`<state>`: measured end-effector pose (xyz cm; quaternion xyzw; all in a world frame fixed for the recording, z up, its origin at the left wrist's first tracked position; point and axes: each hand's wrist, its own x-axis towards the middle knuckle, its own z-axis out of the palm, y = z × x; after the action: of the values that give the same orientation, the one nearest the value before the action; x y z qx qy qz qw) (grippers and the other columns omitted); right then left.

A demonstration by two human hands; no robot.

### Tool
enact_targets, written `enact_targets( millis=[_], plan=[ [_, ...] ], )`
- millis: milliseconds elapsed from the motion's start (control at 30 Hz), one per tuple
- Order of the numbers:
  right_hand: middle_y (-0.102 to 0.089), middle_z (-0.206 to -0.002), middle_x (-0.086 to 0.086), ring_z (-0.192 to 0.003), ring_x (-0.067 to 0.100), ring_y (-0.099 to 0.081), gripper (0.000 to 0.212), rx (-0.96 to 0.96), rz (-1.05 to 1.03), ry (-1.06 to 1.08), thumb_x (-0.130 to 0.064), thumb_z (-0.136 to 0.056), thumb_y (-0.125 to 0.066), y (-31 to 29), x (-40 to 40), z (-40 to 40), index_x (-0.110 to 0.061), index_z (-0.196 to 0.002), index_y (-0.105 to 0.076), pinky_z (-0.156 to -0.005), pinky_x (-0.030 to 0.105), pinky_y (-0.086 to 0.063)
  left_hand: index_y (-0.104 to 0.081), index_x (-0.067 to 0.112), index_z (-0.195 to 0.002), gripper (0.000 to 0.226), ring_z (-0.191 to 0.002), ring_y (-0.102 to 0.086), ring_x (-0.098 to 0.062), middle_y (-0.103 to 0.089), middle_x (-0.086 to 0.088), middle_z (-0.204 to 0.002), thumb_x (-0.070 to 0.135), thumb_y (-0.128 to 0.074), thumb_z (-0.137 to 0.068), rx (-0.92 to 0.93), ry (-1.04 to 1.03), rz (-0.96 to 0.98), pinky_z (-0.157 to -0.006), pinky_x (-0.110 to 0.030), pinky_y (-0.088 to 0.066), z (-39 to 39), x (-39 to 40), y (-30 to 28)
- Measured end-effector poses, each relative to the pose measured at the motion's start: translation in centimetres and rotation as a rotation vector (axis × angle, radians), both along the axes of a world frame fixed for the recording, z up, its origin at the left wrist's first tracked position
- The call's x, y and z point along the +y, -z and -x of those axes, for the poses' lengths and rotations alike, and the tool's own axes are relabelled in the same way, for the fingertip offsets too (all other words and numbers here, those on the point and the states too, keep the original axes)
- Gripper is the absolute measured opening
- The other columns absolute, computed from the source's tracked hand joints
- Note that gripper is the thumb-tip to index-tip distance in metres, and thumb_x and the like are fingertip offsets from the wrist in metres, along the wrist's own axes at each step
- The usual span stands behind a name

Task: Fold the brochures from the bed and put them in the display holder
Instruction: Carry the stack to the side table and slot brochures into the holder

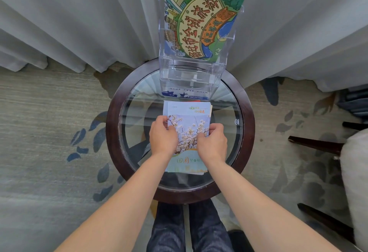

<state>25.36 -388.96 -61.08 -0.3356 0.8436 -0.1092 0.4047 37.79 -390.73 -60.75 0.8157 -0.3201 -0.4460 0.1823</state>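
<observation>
A folded brochure (188, 130) with white blossoms on a blue sky lies on the round glass table (249, 116), its layers slightly fanned at the far end. My left hand (163, 137) pinches its left edge and my right hand (212, 142) pinches its right edge, fingers curled over the paper. Behind it stands a clear acrylic display holder (191, 74). A large green illustrated map brochure (201, 24) stands curved in the holder's rear tier, and a blue-edged brochure (185, 94) shows at the holder's base.
Grey curtains (79, 22) hang right behind the table. The dark wooden table rim sits over patterned carpet (49, 132). Dark chair legs (314, 144) and a pale cushion (356, 172) are at the right. My knees (189, 229) are under the table's near edge.
</observation>
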Motion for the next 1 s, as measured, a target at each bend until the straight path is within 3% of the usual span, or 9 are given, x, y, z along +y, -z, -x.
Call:
enact_targets(
  millis=[67,200,300,467,533,667,800,867,1000],
  plan=[
    [-0.063,-0.092,-0.005,-0.086,0.022,-0.062,0.023,0.026,0.027,0.027,-0.021,-0.091,-0.061,-1.0,-0.3,0.1,-0.022,-0.107,-0.045,-0.067,0.035,-0.045,-0.059,0.019,-0.109,0.023,-0.093,-0.063,-0.024,-0.065,-0.001,-0.104,0.007,-0.046,-0.094,0.017,-0.003,0.035,-0.081,-0.045,-0.054,0.2,-0.4,-1.1],
    [-0.063,-0.088,-0.007,-0.080,0.019,-0.059,0.017,0.037,0.178,0.053,-0.026,-0.094,-0.059,-3.7,-1.5,0.0,-0.024,-0.107,-0.048,-0.060,0.033,-0.039,-0.058,0.025,-0.101,0.016,-0.083,-0.063,-0.012,-0.065,0.009,-0.090,0.013,-0.049,-0.096,0.007,0.012,0.178,-0.068,-0.031,-0.050,0.1,-1.7,-3.8],
    [-0.065,-0.093,-0.008,-0.084,0.017,-0.059,0.011,-0.001,0.302,0.028,-0.027,-0.096,-0.056,-5.8,-2.6,-0.4,-0.028,-0.108,-0.054,-0.069,0.034,-0.045,-0.056,0.029,-0.095,0.015,-0.082,-0.060,0.000,-0.063,0.016,-0.087,0.016,-0.052,-0.097,0.014,0.012,0.291,-0.067,-0.021,-0.049,-0.1,-2.8,-6.0],
    [-0.065,-0.092,-0.012,-0.087,0.013,-0.061,0.006,-0.078,0.427,0.046,-0.025,-0.098,-0.053,-7.7,-2.8,-1.1,-0.031,-0.097,-0.056,-0.072,0.031,-0.046,-0.050,0.032,-0.091,0.019,-0.083,-0.060,-0.002,-0.063,0.014,-0.089,0.014,-0.048,-0.098,0.014,0.016,0.387,-0.060,-0.010,-0.043,-0.5,-3.2,-8.4],
    [-0.065,-0.096,-0.011,-0.091,0.014,-0.061,0.009,-0.108,0.421,0.020,-0.024,-0.099,-0.053,-7.7,-2.3,-1.2,-0.032,-0.102,-0.055,-0.076,0.032,-0.049,-0.050,0.032,-0.094,0.018,-0.086,-0.060,-0.005,-0.063,0.012,-0.092,0.015,-0.045,-0.099,0.029,0.031,0.380,-0.064,-0.013,-0.044,-0.6,-2.5,-8.0],
    [-0.064,-0.107,-0.006,-0.098,0.021,-0.061,0.026,-0.140,0.338,-0.033,-0.018,-0.096,-0.054,-7.0,-0.9,-1.4,-0.032,-0.117,-0.047,-0.084,0.041,-0.052,-0.053,0.026,-0.106,0.020,-0.097,-0.059,-0.018,-0.064,0.003,-0.104,0.011,-0.042,-0.098,0.087,0.023,0.294,-0.083,-0.033,-0.049,0.2,-1.1,-7.1],
    [-0.066,-0.106,-0.004,-0.096,0.022,-0.062,0.026,-0.136,0.383,0.007,-0.018,-0.095,-0.053,-7.1,-0.4,-1.5,-0.028,-0.118,-0.047,-0.083,0.042,-0.052,-0.053,0.029,-0.113,0.023,-0.102,-0.059,-0.015,-0.063,0.006,-0.108,0.014,-0.042,-0.099,0.125,-0.043,0.354,-0.089,-0.032,-0.049,1.3,-0.6,-7.7],
    [-0.065,-0.108,-0.005,-0.098,0.021,-0.062,0.028,-0.141,0.398,0.011,-0.018,-0.094,-0.054,-7.3,-0.5,-1.5,-0.029,-0.119,-0.046,-0.083,0.040,-0.051,-0.050,0.033,-0.126,0.033,-0.110,-0.057,-0.015,-0.062,0.006,-0.118,0.014,-0.041,-0.099,0.140,-0.048,0.344,-0.095,-0.034,-0.048,1.4,-0.6,-7.9],
    [-0.063,-0.116,-0.006,-0.103,0.018,-0.059,0.045,-0.159,0.361,-0.010,-0.018,-0.091,-0.057,-7.5,-0.6,-1.5,-0.032,-0.132,-0.042,-0.084,0.035,-0.048,-0.044,0.035,-0.137,0.048,-0.117,-0.055,-0.019,-0.060,0.006,-0.128,0.009,-0.043,-0.097,0.135,-0.051,0.259,-0.102,-0.043,-0.047,1.0,-0.4,-8.1]
  ],
)
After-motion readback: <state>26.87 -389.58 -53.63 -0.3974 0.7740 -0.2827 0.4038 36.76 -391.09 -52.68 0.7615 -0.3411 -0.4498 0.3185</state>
